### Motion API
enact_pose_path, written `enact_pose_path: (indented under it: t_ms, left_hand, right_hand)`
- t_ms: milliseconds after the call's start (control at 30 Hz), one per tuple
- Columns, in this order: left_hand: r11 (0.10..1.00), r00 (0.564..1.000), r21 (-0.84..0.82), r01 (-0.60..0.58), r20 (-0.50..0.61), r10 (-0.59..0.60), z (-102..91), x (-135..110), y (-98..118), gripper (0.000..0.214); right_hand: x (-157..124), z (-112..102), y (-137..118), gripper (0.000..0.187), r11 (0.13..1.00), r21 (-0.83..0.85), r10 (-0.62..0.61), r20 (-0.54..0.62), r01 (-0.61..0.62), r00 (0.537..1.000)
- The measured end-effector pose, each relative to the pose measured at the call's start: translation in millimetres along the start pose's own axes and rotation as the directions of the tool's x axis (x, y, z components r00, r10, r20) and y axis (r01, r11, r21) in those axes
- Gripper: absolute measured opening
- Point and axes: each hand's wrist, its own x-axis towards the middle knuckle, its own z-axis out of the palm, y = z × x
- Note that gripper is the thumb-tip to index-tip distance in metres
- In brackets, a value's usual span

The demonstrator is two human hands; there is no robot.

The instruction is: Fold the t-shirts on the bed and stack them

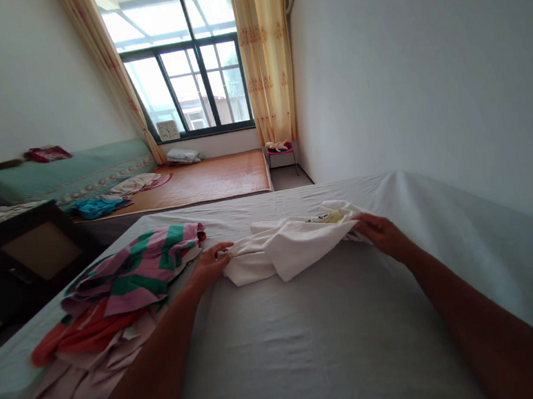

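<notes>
A white garment [296, 244], perhaps a T-shirt, lies bunched across the grey sheet [313, 342], with a yellowish print partly showing near its right end. My left hand [212, 263] pinches the garment's left end between thumb and fingers. On the right end, my right hand [381, 232] is closed on the cloth, its fingertips partly hidden by folds. Just left of my left hand is a heap of clothes: a pink and green striped garment [146, 266] on top, a red garment [83, 331] under it, and a pale pink garment [89, 376] lowest.
Beyond the sheeted bed stands another bed with a brown mat [225, 175], holding a blue cloth [97, 207] and other fabric. A dark cabinet [30, 254] is at left. The white wall [426, 76] borders the right side. A small pink stool [280, 148] stands near the curtain.
</notes>
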Motion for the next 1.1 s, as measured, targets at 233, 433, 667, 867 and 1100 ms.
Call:
enact_pose_path:
  t_ms: [233, 433, 667, 867, 1100]
  left_hand:
    - [0.862, 0.980, -0.506, 0.022, -0.160, -0.119, -3.5, 1, 19, 0.055]
    - [0.756, 0.989, -0.637, 0.149, 0.084, -0.123, -13.1, -7, 22, 0.050]
    - [0.947, 0.804, -0.232, 0.221, 0.593, -0.043, -20.7, -24, 26, 0.042]
    - [0.969, 0.723, -0.209, 0.129, 0.689, 0.053, -23.0, -24, 38, 0.025]
    - [0.904, 0.666, -0.426, 0.018, 0.680, 0.307, -58.9, -31, 45, 0.028]
  right_hand:
    - [0, -33, 2, 0.032, 0.930, 0.360, 0.254, -0.472, -0.078, 0.844]
    - [-2, -35, 7, 0.037, 0.802, 0.522, 0.407, -0.126, -0.289, 0.905]
    - [-15, -42, 1, 0.043, 0.915, 0.046, 0.339, 0.453, -0.402, 0.824]
    - [-13, -40, 6, 0.037, 0.944, -0.005, 0.294, 0.463, -0.329, 0.836]
    - [-28, -70, -22, 0.032, 0.776, 0.573, 0.149, 0.236, -0.262, 0.960]
